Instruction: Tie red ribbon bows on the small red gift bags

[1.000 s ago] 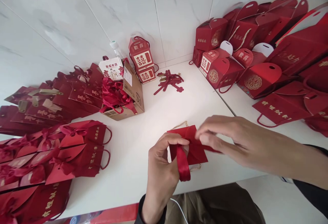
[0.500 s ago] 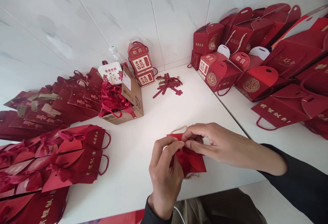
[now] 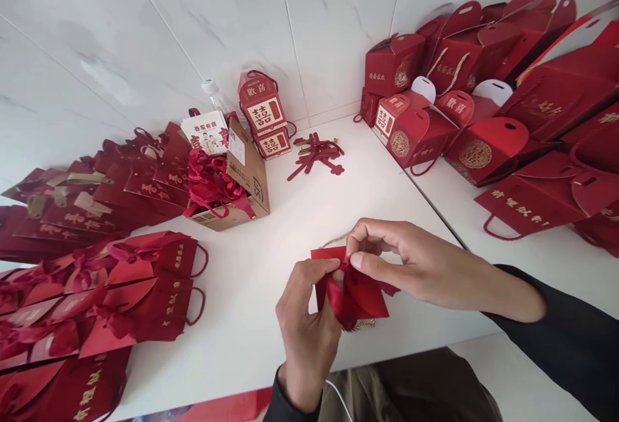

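Red gift box (image 3: 378, 307) flat on the counter (image 3: 251, 306), near side, right of center. Satin ribbon (image 3: 342, 306) across its top, gathered at the middle; gold cord handle (image 3: 333, 240) sticks out at the far edge. From here I see the left hand (image 3: 305, 312) on the box's left, thumb and forefinger narrow, holding a ribbon loop. Right hand (image 3: 411, 261) comes in from the right, thumb and forefinger pinching ribbon at the gather. Farther out: loose dark-red straps (image 3: 319, 154), cardboard carton (image 3: 255, 180) of ribbons far left, bow-tied boxes (image 3: 167, 303) left, handled boxes (image 3: 512, 200) stacked right.
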A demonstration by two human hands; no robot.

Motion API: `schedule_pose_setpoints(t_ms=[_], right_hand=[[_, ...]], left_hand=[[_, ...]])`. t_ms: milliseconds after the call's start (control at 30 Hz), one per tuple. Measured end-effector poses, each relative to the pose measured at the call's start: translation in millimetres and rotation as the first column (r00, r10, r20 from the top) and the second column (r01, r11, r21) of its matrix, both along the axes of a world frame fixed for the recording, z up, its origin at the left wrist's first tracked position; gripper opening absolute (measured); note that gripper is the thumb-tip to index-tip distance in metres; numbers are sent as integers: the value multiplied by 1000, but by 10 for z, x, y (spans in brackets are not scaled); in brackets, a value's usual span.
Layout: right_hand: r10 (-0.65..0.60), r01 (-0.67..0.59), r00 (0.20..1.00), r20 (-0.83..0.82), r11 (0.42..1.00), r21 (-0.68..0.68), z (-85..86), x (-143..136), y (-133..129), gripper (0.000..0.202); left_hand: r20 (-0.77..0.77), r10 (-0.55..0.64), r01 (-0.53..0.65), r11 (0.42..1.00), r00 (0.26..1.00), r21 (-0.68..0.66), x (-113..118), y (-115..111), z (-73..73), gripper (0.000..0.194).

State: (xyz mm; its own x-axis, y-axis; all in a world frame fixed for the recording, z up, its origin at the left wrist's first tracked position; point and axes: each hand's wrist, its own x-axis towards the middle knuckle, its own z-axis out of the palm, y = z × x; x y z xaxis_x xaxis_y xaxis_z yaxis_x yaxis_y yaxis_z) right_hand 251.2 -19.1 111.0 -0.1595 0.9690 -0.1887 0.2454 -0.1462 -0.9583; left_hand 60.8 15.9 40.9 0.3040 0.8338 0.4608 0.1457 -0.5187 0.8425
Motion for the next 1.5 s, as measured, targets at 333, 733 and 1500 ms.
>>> schedule_pose_setpoints(t_ms=[333,733,1500], right_hand=[[-4,3,963,269,1000,5,-7,87,-16,14],[-226,224,974,27,972,70,-47,172,-176,28],[-332,357,925,185,927,-118,-473,331,-500,37]], left_hand=[[16,53,-51,991,998,-121,16,-54,16,9],[108,115,-65,921,988,-384,-30,-123,187,35],[473,533,441,197,701,-876,-446,-12,-53,42]])
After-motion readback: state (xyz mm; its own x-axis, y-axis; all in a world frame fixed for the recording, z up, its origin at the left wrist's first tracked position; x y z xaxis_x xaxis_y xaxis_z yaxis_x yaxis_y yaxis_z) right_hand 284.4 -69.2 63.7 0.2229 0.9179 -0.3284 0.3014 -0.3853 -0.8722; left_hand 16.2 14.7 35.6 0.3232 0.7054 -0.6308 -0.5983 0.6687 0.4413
